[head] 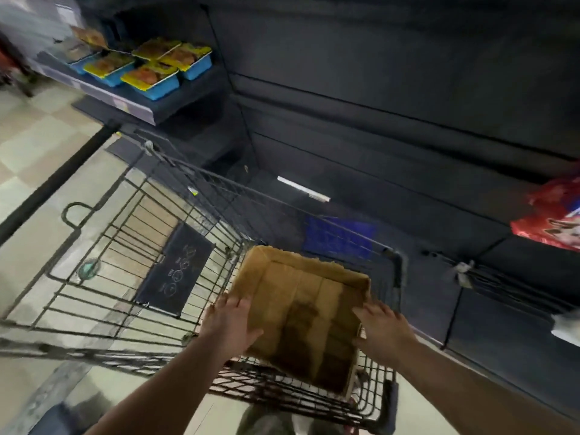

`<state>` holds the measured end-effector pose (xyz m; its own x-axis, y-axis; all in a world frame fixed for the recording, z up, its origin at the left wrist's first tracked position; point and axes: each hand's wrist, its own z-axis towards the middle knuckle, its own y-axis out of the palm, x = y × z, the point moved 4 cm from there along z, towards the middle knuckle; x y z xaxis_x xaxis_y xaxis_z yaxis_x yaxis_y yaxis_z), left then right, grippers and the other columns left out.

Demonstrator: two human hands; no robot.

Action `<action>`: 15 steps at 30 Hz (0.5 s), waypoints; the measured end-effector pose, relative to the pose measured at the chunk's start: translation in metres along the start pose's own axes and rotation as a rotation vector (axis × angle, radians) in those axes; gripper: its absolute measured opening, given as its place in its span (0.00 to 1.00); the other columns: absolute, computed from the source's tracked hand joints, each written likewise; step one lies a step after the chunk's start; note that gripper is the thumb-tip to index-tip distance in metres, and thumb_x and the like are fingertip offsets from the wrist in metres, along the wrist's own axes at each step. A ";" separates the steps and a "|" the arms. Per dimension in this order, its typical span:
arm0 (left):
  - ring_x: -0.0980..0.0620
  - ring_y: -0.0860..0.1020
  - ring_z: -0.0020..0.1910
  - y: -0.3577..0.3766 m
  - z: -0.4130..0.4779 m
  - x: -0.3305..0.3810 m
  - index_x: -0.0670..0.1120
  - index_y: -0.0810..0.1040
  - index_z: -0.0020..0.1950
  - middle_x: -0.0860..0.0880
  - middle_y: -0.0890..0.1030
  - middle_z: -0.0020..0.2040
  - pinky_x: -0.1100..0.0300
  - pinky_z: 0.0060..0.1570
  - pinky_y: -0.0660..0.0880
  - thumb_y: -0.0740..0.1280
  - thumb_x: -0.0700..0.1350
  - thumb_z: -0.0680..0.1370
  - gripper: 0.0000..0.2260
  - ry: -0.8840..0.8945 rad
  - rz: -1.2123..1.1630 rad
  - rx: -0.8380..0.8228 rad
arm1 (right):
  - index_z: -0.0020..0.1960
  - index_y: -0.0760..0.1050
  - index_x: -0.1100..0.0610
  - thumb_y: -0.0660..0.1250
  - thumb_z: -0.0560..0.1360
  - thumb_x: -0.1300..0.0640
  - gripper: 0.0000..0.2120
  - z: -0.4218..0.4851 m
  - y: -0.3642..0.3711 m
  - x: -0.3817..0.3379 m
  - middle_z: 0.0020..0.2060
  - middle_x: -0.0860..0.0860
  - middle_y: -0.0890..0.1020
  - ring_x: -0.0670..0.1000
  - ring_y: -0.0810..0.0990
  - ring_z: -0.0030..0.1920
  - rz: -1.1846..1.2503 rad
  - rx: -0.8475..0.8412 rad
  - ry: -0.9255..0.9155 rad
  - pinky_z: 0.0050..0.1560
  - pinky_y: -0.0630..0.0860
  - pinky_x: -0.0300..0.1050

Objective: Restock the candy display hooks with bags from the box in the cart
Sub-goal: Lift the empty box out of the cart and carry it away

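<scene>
Matt brown cardboard box (301, 312); dark wire-metal cart (131, 246); glossy red bag (552, 215).

We look through a single wide-angle camera worn on the head, tilted steeply down and forward so that the shopping cart (251, 191) lies close beneath us, its near end at the bottom edge of the frame. Beyond the cart and to its right the lens takes in dark shelving (392, 89), to its left the tiled floor (37, 146), and the whole view is smeared with motion blur.
</scene>
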<state>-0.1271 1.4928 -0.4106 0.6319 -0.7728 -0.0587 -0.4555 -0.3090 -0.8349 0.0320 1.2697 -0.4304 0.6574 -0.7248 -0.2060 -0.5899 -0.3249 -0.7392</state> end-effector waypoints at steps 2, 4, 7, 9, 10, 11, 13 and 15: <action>0.45 0.59 0.76 0.007 0.018 -0.005 0.49 0.54 0.78 0.47 0.60 0.77 0.47 0.72 0.61 0.63 0.63 0.75 0.37 0.018 -0.012 -0.024 | 0.75 0.57 0.49 0.62 0.76 0.41 0.31 0.007 0.008 0.003 0.76 0.51 0.59 0.57 0.56 0.75 0.022 -0.009 0.047 0.73 0.56 0.56; 0.45 0.59 0.76 0.015 0.035 -0.010 0.48 0.54 0.78 0.47 0.61 0.77 0.48 0.72 0.63 0.63 0.63 0.75 0.37 0.049 0.007 -0.057 | 0.74 0.58 0.49 0.62 0.75 0.41 0.31 0.012 0.016 0.007 0.74 0.52 0.61 0.57 0.59 0.74 0.041 -0.016 0.114 0.72 0.60 0.55; 0.46 0.57 0.76 0.025 0.063 -0.021 0.48 0.53 0.78 0.47 0.59 0.78 0.49 0.72 0.63 0.62 0.63 0.76 0.37 0.106 0.056 -0.110 | 0.73 0.60 0.50 0.62 0.75 0.44 0.29 0.018 0.030 0.009 0.71 0.51 0.66 0.55 0.64 0.71 0.139 -0.043 0.238 0.68 0.67 0.53; 0.46 0.58 0.76 0.032 0.083 -0.031 0.48 0.52 0.78 0.46 0.58 0.78 0.48 0.72 0.63 0.63 0.62 0.76 0.37 0.123 0.045 -0.143 | 0.73 0.59 0.51 0.63 0.76 0.45 0.29 0.023 0.040 0.007 0.70 0.51 0.67 0.54 0.66 0.70 0.200 -0.058 0.306 0.67 0.68 0.51; 0.46 0.58 0.76 0.035 0.092 -0.035 0.48 0.52 0.78 0.46 0.58 0.78 0.48 0.72 0.63 0.64 0.61 0.76 0.37 0.121 0.025 -0.161 | 0.74 0.58 0.51 0.63 0.76 0.46 0.29 0.027 0.044 0.005 0.71 0.50 0.67 0.54 0.66 0.70 0.220 -0.063 0.332 0.67 0.68 0.51; 0.45 0.58 0.76 0.038 0.100 -0.040 0.48 0.52 0.78 0.46 0.58 0.78 0.48 0.72 0.63 0.64 0.60 0.76 0.37 0.113 0.003 -0.179 | 0.74 0.57 0.51 0.63 0.76 0.46 0.30 0.031 0.050 0.004 0.71 0.50 0.66 0.54 0.66 0.70 0.236 -0.073 0.354 0.67 0.68 0.51; 0.45 0.58 0.76 0.045 0.117 -0.049 0.48 0.51 0.78 0.46 0.57 0.78 0.48 0.72 0.63 0.65 0.59 0.76 0.38 0.097 -0.036 -0.209 | 0.75 0.57 0.51 0.63 0.76 0.45 0.31 0.041 0.060 0.002 0.71 0.50 0.67 0.54 0.67 0.70 0.278 -0.089 0.411 0.65 0.70 0.51; 0.45 0.58 0.76 0.055 0.135 -0.058 0.48 0.51 0.78 0.46 0.57 0.78 0.47 0.71 0.63 0.67 0.58 0.75 0.38 0.080 -0.075 -0.223 | 0.74 0.57 0.53 0.65 0.76 0.46 0.31 0.050 0.071 0.000 0.70 0.52 0.68 0.55 0.69 0.69 0.357 -0.093 0.487 0.65 0.71 0.51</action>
<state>-0.1047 1.5951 -0.5271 0.6212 -0.7821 0.0498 -0.5420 -0.4747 -0.6934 0.0136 1.2764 -0.5152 0.1339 -0.9862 -0.0975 -0.7874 -0.0461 -0.6147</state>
